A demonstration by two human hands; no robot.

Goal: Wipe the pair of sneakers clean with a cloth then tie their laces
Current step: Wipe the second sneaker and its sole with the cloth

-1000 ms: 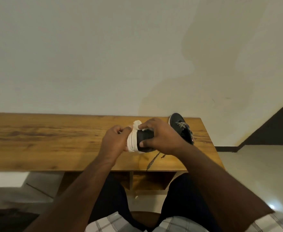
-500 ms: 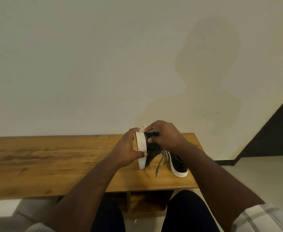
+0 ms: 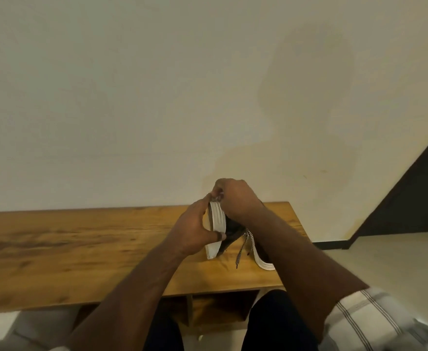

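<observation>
Near the right end of the wooden bench [image 3: 81, 249], a black sneaker [image 3: 218, 224] stands on its heel with the white sole turned left. The left hand [image 3: 195, 231] grips the sole, thumb curled across its lower part. The right hand [image 3: 235, 198] closes over the toe end, fingers bunched; what they pinch is unclear. A second sneaker [image 3: 264, 260] lies just right, behind dangling laces [image 3: 244, 247].

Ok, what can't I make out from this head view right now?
- Cloth: not discernible; the right hand covers the top of the held sneaker.
- Second sneaker: mostly hidden behind the right forearm, only its white sole edge shows.
- Held sneaker's upper: blocked by both hands; the left hand holds its sole.
- Laces: blurred, evidently untied.
</observation>
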